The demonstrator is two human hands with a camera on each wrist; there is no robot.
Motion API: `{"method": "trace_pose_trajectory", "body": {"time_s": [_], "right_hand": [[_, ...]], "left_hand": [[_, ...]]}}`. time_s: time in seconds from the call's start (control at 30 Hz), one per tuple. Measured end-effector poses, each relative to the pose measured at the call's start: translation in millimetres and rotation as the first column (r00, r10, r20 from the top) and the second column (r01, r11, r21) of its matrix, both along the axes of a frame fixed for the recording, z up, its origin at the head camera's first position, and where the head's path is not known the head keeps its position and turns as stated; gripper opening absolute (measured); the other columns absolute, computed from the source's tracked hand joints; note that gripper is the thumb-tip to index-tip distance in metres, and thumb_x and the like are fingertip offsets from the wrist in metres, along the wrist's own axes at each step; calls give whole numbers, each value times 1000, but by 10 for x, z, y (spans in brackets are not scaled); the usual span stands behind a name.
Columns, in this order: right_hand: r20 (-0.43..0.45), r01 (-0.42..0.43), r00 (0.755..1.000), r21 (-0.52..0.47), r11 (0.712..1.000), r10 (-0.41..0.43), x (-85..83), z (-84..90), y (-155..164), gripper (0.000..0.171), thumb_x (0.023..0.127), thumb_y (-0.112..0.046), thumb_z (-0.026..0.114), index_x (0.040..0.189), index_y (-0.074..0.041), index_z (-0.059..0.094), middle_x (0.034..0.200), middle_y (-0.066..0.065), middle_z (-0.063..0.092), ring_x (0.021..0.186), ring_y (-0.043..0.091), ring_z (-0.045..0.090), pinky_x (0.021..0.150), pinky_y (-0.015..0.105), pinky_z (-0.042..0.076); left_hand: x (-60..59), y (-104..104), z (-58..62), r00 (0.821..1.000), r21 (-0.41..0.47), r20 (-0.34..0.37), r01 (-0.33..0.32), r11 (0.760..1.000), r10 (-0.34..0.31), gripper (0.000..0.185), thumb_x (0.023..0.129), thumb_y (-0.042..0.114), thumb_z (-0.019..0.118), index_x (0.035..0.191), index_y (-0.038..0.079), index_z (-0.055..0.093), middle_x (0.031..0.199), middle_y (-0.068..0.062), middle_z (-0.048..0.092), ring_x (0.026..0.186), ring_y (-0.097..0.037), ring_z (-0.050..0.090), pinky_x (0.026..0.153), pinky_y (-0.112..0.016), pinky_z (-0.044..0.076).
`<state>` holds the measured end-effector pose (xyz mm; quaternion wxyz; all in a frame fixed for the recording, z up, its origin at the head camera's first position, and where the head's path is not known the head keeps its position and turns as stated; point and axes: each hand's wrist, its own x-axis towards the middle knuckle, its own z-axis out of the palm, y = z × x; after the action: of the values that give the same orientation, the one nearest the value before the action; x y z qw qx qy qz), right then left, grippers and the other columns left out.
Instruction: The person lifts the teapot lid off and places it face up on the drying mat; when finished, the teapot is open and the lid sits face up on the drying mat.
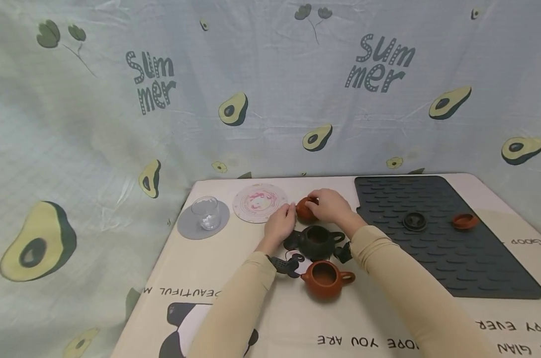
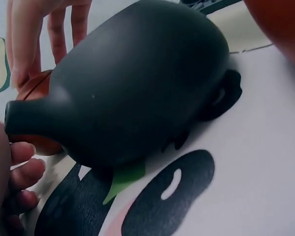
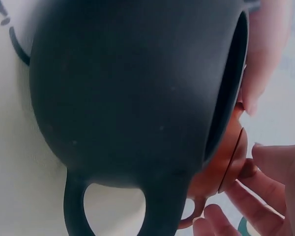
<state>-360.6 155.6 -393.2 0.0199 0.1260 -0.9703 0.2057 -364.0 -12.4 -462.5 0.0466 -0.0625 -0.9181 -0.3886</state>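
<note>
We see a counter [image 1: 194,278] under a printed cloth, with a dark ribbed mat [image 1: 467,248] on its right side, where a black lid [image 1: 414,221] and a brown lid [image 1: 465,221] lie well apart from the pots. Nearer us stand a black teapot [image 1: 317,242] and, in front of it, a brown teapot [image 1: 325,279], both open at the top, so we judge they have been uncovered. On the far left sit a pink round coaster [image 1: 258,202] and a glass [image 1: 205,213] on a grey coaster [image 1: 187,228]. Just beyond the black teapot is a small brown teapot [image 1: 305,210] with its lid on; our right hand [image 1: 332,206] curls its fingers over its top, and our left hand [image 1: 280,224] touches its left side with relaxed fingers.
</note>
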Motion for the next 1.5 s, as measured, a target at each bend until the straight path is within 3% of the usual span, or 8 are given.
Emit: {"method": "trace_pose_trajectory", "body": {"time_s": [0.4,0.7,1.17,1.33,1.5], "right_hand": [[-18,24,1000,-34,999,-25,-46,-46,14,35,100,-33,67,129,-14,71,123,12,70,107,31,61,91,48,50],[-38,87,995,-76,993,-90,-2,-58,19,31,98,-31,70,125,-14,74,123,13,69,103,31,61,88,46,51],[-114,53,990,-212,976,-78,90,5,100,29,100,-26,68,123,-10,74,123,14,70,111,35,63,89,48,52],[-53,67,995,-329,942,-89,98,-3,200,30,101,-25,66,125,-9,73,122,17,70,107,33,68,84,47,55],[56,142,990,-459,877,-131,111,-3,333,32,102,-28,65,127,-10,72,128,14,67,118,33,63,94,49,50]], "left_hand": [[-14,-60,-20,1000,26,-18,-17,1000,18,39,110,42,38,95,13,60,91,-8,59,88,-29,56,77,-41,41],[-6,-36,-62,1000,37,-3,4,999,-4,38,110,42,38,97,14,60,91,-7,60,87,-28,56,75,-40,40],[0,-11,-48,999,16,-48,-3,1000,4,39,110,41,38,92,13,58,89,-9,59,84,-30,56,73,-42,41],[-15,-13,-59,998,11,-56,-7,1000,8,39,110,42,37,90,14,56,89,-9,59,83,-30,55,73,-42,41],[-19,-18,-60,998,6,-60,-8,1000,8,39,110,42,37,89,15,56,89,-9,60,83,-29,55,73,-42,41]]}}
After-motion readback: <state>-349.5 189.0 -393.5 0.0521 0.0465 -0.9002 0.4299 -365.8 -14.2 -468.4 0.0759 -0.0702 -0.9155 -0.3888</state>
